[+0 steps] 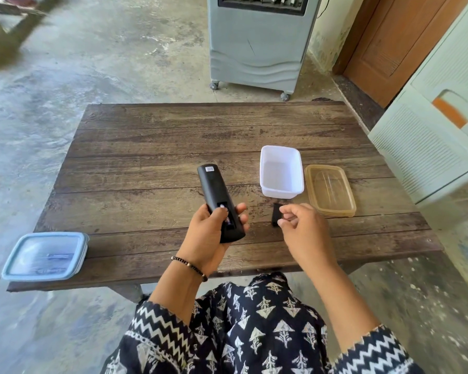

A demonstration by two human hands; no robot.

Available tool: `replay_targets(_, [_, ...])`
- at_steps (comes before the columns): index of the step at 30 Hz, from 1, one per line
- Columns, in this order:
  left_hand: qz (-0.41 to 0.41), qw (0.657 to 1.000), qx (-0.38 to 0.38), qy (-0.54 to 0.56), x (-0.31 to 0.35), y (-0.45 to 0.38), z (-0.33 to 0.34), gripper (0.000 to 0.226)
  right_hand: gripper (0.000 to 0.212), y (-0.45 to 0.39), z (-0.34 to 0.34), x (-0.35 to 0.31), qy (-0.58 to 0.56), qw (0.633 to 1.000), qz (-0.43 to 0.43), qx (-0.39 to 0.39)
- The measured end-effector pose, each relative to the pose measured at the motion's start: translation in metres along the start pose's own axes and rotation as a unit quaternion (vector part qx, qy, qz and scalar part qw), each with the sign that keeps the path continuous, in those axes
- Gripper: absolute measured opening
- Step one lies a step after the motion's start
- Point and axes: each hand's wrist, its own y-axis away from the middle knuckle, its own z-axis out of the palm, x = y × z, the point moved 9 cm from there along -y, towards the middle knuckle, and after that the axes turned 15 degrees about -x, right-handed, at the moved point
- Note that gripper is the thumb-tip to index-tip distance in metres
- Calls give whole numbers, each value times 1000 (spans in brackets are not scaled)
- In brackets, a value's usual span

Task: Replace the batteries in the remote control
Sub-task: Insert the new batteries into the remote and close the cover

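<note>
1. Head view: the left hand (208,233) is raised above the near half of the table (146,136), palm up, fingers wrapped round the lower end of the remote control (219,201); the thumb lies across the open battery bay.
2. A beaded bracelet (189,265) sits on the left wrist.
3. The right hand (300,228) hovers over the table to the right of the remote, fingers loosely curled, thumb and forefinger pinched close. Whether they hold anything cannot be told.
4. Remote: black, slim, back side up, tilted away from the person, a small white label at its far end. The bay is uncovered; one battery (228,220) shows inside, partly hidden by the thumb.
5. The battery cover (276,215), small and black, lies on the table just beside the right fingertips; contact unclear.
6. The white tub (280,171) stands on the table beyond the right hand, its amber lid (330,190) just to its right.
7. A lidded blue container (45,256) rests at the table's near left corner.
</note>
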Motion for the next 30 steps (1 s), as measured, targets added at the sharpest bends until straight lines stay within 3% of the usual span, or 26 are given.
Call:
replay_targets(5, [-6, 999, -11, -30, -2, -1, 2, 30, 48, -11, 13, 6, 69, 994, 27, -77])
replay_targets(10, [-7, 999, -23, -48, -1, -3, 5, 29, 51, -19, 19, 7, 96, 991, 31, -93])
replay_targets(15, [-6, 1000, -27, 1, -1, -5, 4, 25, 54, -19, 23, 10, 99, 987, 33, -119])
replay_targets(17, [-14, 999, -29, 11, -4, -6, 3, 36, 54, -15, 22, 6, 76, 988, 22, -129])
replay_targets(23, [-19, 999, -17, -20, -5, -9, -3, 59, 49, 14, 4, -38, -87, 985, -105, -104])
replay_targets(30, [-29, 997, -40, -61, -9, -9, 4, 62, 55, 26, 18, -81, -3, 967, -205, -154])
